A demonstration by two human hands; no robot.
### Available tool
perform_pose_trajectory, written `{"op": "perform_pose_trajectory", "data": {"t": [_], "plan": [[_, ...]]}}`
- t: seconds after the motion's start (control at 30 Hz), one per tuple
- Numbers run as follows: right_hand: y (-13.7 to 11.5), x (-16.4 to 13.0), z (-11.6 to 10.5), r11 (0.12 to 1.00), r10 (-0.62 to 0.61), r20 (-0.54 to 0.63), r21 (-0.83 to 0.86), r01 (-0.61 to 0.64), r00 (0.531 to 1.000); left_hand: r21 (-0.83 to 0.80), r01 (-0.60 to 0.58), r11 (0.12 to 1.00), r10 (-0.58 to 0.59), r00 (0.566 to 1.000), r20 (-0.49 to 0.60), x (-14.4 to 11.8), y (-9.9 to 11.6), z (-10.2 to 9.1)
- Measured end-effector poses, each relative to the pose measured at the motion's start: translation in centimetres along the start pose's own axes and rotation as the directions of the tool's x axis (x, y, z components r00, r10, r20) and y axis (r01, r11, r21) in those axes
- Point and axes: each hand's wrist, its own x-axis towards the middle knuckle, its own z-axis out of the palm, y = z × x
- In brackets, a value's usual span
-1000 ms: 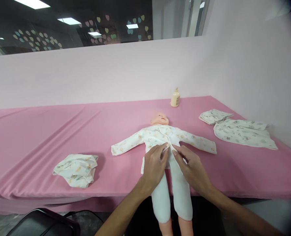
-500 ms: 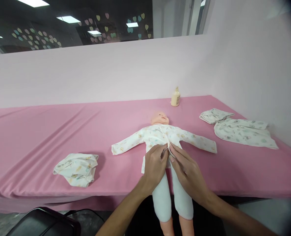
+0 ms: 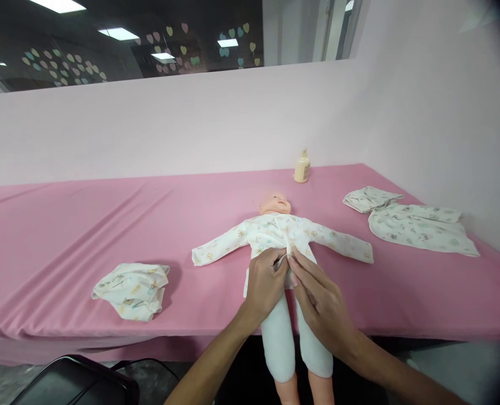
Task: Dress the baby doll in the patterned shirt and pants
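While the doll (image 3: 280, 236) lies on its back near the front edge of the pink cloth-covered table (image 3: 85, 225), its smooth plastic head points away from the person and its white-stockinged legs hang over that edge. It wears a soft white printed shirt (image 3: 275, 233) with both sleeves spread flat to either side. At the doll's waist, the left hand (image 3: 263, 287) and the right hand (image 3: 317, 304) meet: the fingertips of both are pinched together on a thin white tie of the shirt, thumbs pressed to forefingers, the other fingers curled loosely over the hem. Left of the doll, well apart, sits a crumpled printed garment (image 3: 129, 291), folded into a soft lump. Right of the doll lie more printed clothes (image 3: 414, 225), limp and flattened. Beyond the doll's head, by the pale pink wall, stands a small cream bottle (image 3: 301, 167).
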Motion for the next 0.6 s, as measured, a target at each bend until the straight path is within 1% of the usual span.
{"op": "perform_pose_trajectory", "data": {"t": [0.07, 0.13, 0.33, 0.4, 0.47, 0.6], "plan": [[0.0, -0.1, 0.1, 1.0, 0.007, 0.007, 0.013, -0.007, 1.0, 0.0, 0.002, 1.0, -0.002, 1.0, -0.005, 0.0, 0.0, 0.0], [0.1, -0.1, 0.2, 0.999, 0.022, 0.019, 0.028, -0.022, 1.0, -0.024, 0.009, 1.0, -0.009, 1.0, 0.014, 0.0, 0.1, -0.2], [0.5, -0.1, 0.2, 0.999, 0.028, 0.001, 0.034, -0.028, 1.0, -0.199, 0.077, 0.977, -0.049, 0.989, 0.141, 0.1, 0.0, -1.0], [0.6, -0.1, 0.2, 1.0, 0.019, -0.001, 0.025, -0.019, 1.0, -0.234, 0.095, 0.968, -0.053, 0.983, 0.177, 0.2, 0.1, -1.1], [0.7, 0.0, 0.3, 1.0, -0.004, -0.002, 0.006, 0.004, 1.0, -0.229, 0.097, 0.969, -0.053, 0.98, 0.193, 0.3, 0.3, -1.1], [0.9, 0.0, 0.5, 0.999, -0.034, 0.015, -0.039, 0.034, 0.999, -0.15, 0.078, 0.986, -0.052, 0.984, 0.17, 0.5, 0.4, -1.0]]}}
